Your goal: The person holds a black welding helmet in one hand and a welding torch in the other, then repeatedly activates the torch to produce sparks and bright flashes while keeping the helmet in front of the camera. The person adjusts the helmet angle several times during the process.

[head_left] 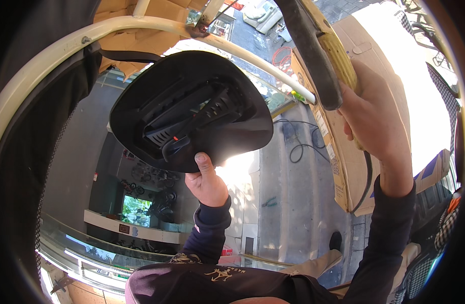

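View from the head, looking down on both hands; the left hand (209, 183) is closed on the lower rim of a black shield (232, 129), its thumb pressed flat against the near face, its other fingers mostly hidden behind; the shield is held up tilted, left of the picture's middle, its near face bearing slotted parts and a small orange-red mark. The right hand (377, 119), at the upper right, is wrapped around a wooden-gripped tool (339, 55); a dark bar (313, 55) runs alongside the pale wood, its rounded end just beside the fingers; a black cord (368, 180) hangs below this hand, though whether it joins the tool cannot be told. Above the shield arches a cream tube (253, 57), scorched brown at one spot near the top; black fabric (27, 147) with a mesh edge hangs at the left, under the tube. Behind the right hand stands a cardboard box (351, 167); a dark cable (298, 147) lies looped on the grey floor (303, 223) beside it; a green tool (269, 202) lies nearer the person, and a dark shoe (335, 240) shows below.
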{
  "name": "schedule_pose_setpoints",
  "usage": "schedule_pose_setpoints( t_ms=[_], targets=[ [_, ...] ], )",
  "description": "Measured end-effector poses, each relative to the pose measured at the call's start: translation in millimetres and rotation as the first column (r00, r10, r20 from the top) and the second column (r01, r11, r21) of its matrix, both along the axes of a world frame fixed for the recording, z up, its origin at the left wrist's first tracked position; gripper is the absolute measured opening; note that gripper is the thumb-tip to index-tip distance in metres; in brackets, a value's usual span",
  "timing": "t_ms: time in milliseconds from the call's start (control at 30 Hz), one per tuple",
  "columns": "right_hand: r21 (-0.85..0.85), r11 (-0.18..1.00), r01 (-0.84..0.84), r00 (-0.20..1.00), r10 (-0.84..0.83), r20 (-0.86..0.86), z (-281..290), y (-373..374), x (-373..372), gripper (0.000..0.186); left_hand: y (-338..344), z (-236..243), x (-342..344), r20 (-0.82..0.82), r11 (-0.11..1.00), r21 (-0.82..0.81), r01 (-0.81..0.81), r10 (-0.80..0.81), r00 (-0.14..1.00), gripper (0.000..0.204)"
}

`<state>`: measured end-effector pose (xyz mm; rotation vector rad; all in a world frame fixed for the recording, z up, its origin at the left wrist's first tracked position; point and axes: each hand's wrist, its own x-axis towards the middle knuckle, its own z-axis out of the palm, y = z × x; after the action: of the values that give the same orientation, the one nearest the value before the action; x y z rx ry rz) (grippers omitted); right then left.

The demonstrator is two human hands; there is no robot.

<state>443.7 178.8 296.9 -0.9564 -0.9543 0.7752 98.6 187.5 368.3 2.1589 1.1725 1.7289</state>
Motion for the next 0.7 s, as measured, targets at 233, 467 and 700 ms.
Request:
schedule_pose_setpoints(
  t_ms=[233, 467, 700],
  targets=[
    [0.025, 0.999, 0.026, 1.000, -0.027, 0.013, 0.8, -2.2, -3.4, 0.044, 1.8, 1.1, -3.1, 0.005, 1.000, -0.001, 0.023, -0.023, 1.000, 0.041],
    [-0.094, 0.993, -0.070, 0.997, 0.072, 0.022, 18.0, -13.8, 3.3, 0.049, -0.6, 3.2, -5.6, -0.005, 1.000, -0.002, 0.011, -0.011, 1.000, 0.042],
    [-0.074, 0.995, -0.063, 0.998, 0.065, 0.020, 16.3, -13.4, 1.4, 0.048, 0.3, 2.9, -3.3, 0.015, 1.000, 0.008, 0.011, -0.011, 1.000, 0.042]
  ],
)
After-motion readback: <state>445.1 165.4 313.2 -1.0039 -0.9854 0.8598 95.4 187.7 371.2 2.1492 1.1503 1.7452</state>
